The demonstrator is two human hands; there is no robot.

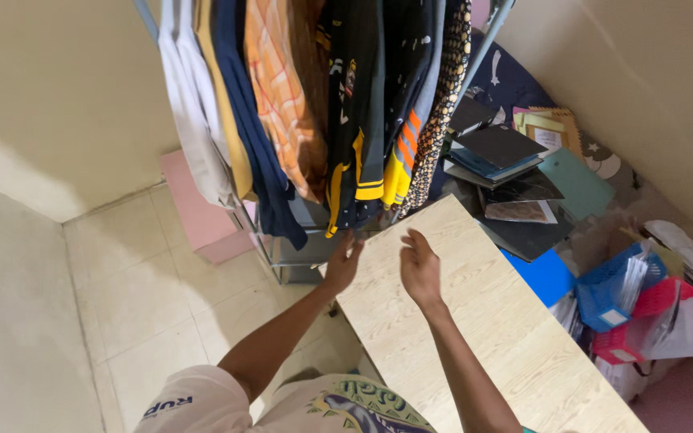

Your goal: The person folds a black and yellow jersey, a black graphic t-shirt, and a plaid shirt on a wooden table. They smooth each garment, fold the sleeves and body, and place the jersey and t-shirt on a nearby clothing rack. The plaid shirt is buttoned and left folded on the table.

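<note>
Both hands are up near the middle of the frame, right under the hanging clothes (338, 104) on the rack. Left hand (343, 261) is open, fingers brushing the hem of a dark jacket (356, 176); right hand (419, 269) is open and empty over the light wood tabletop (491, 321).

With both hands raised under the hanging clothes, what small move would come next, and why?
Probably the left hand closes on the hem of the dark yellow-trimmed garment: its open fingers sit just below that hem, while the right hand hovers empty over the wooden board.
</note>
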